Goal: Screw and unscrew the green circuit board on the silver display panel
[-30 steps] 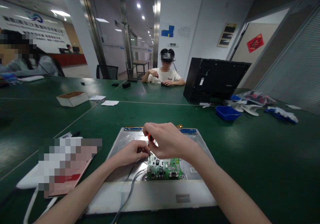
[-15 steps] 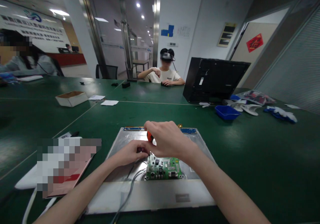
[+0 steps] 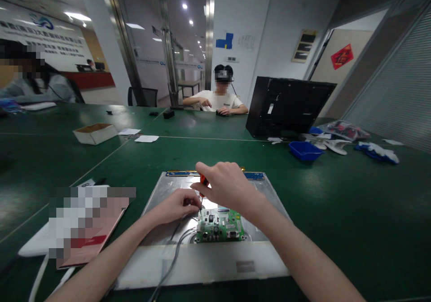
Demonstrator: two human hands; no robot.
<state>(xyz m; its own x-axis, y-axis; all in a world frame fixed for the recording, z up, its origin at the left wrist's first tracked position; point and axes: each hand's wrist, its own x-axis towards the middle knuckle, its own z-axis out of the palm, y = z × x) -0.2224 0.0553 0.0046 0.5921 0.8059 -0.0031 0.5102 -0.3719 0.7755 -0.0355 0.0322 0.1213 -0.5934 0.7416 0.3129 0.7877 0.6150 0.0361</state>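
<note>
My right hand [image 3: 224,183] is closed round the red and black handle of a screwdriver [image 3: 203,181]. The screwdriver stands nearly upright, its thin shaft reaching down to the upper left corner of a green circuit board [image 3: 220,225]. Close to the tip, my left hand [image 3: 180,203] has its fingers drawn together beside the shaft; whether they pinch anything is hidden. Under both hands lies a flat metal display panel [image 3: 262,261], with the board on its back and a blue strip board [image 3: 254,176] along its far edge. Grey cables [image 3: 178,250] run from the board's left side toward me.
A white pouch and pink booklet [image 3: 111,230] lie at left. Farther off stand an open carton [image 3: 96,133], a blue tray [image 3: 305,151] and a black monitor casing [image 3: 289,107]. Gloves [image 3: 377,152] lie at right. One person [image 3: 224,100] sits opposite, another [image 3: 37,86] at far left.
My right fingers have shifted on the screwdriver handle, and its shaft now shows below them. My left hand has barely moved. The person opposite has lowered one hand.
</note>
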